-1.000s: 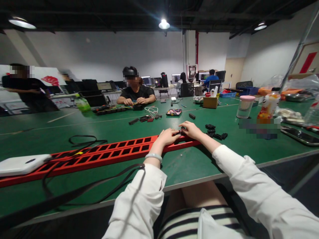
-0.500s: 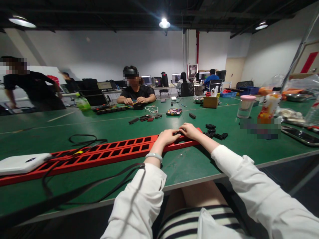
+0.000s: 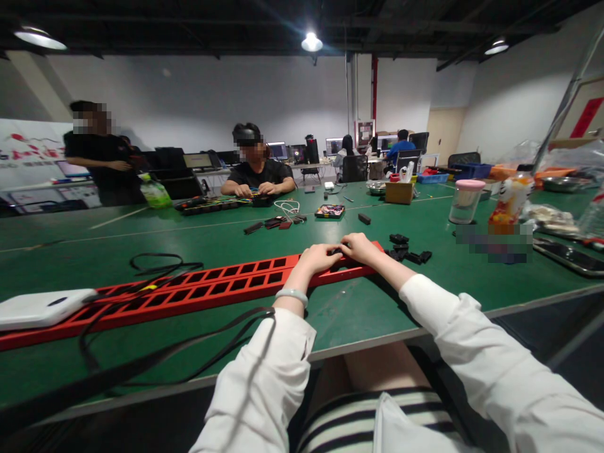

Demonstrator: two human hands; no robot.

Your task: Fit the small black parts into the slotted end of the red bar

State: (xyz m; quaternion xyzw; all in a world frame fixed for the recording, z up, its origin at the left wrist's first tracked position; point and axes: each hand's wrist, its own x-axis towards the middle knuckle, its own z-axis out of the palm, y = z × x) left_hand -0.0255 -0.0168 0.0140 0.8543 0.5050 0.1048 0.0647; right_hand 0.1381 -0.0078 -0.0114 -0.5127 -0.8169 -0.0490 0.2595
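Observation:
A long red frame (image 3: 264, 286) with rows of square openings lies across the green table. Over its right end, my left hand (image 3: 321, 258) and my right hand (image 3: 359, 248) meet, fingers bent. Between the fingertips shows a small black piece (image 3: 336, 251), mostly covered, and both hands are closed on it. Several loose black plastic pieces (image 3: 401, 251) lie just right of the frame's end. My fingers hide the openings beneath them.
A white power bank (image 3: 44, 308) with black cables rests on the frame's left end. Farther back are a flat tray (image 3: 329, 212) and a single black block (image 3: 363, 219). To the right stand a pink-lidded cup (image 3: 466, 202) and a bottle (image 3: 509, 201). A co-worker (image 3: 257, 170) sits opposite.
My hands keep almost the same place and grip on the frame. At the far left, a standing person has straightened up and moved to the right.

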